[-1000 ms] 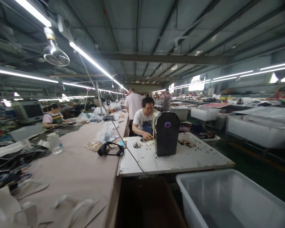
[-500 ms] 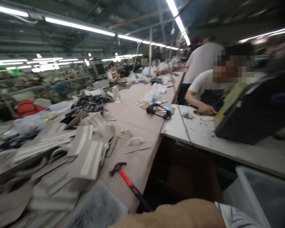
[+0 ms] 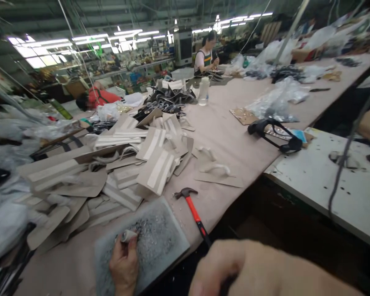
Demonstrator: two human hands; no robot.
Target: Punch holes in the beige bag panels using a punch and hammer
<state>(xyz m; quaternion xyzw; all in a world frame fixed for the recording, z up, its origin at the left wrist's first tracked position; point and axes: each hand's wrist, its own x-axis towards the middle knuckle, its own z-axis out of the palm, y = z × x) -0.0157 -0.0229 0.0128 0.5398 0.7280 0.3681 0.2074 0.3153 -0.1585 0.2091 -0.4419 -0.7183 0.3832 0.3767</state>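
Note:
In the lower left of the head view my left hand pinches a small whitish cylinder between thumb and fingers. It is over a grey slab strewn with crumbs and scraps. My right hand looms large at the bottom, close to the camera, its fingers curled. What they hold, if anything, is hidden. A claw hammer with a red and black handle lies on the table edge; its handle end disappears behind my right hand.
Left of the slab lies a heap of grey-beige panels with pale strips. Two handled pieces lie beyond the hammer. A black strap-like piece, plastic bags and a clear bottle sit farther back. A white worktable adjoins at right.
The view has swung left and down. My left hand with the small cylinder has come into view over the slab. My right hand now appears larger, and the hammer lies in the same spot on the table.

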